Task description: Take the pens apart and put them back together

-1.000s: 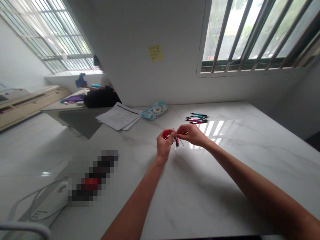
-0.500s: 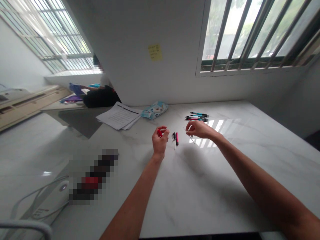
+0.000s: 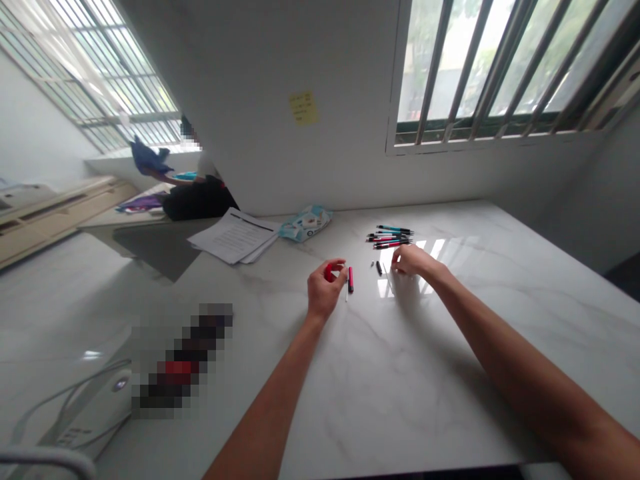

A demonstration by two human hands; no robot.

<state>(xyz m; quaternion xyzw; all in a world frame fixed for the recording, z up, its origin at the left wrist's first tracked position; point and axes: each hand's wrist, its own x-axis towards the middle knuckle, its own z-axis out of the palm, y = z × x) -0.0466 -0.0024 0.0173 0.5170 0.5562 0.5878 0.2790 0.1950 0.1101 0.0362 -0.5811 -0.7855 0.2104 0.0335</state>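
1. Head view: a red-and-black pen barrel [image 3: 351, 280] lies on the table [image 3: 400, 387], just beside the left hand [image 3: 323, 290], which curls closed around a red piece [image 3: 329, 271].
2. The right hand [image 3: 409, 259] reaches down near a black piece [image 3: 379, 268], its grip too indistinct to tell.
3. Pens [image 3: 393, 237] lie bunched beyond.

Compared with 1 second ago, the right hand [image 3: 406, 261] is well apart from the left hand [image 3: 325, 287], off to its right. The thin rod [image 3: 387, 273] it pinches 0.5 seconds ago now shows just left of it. Beside that rod, a black piece [image 3: 379, 268] and a small metal piece [image 3: 373, 264] come into view. The left hand is nearer the pink barrel [image 3: 351, 280] than 0.5 seconds ago; a co-worker's blue cloth [image 3: 147, 159] is higher.
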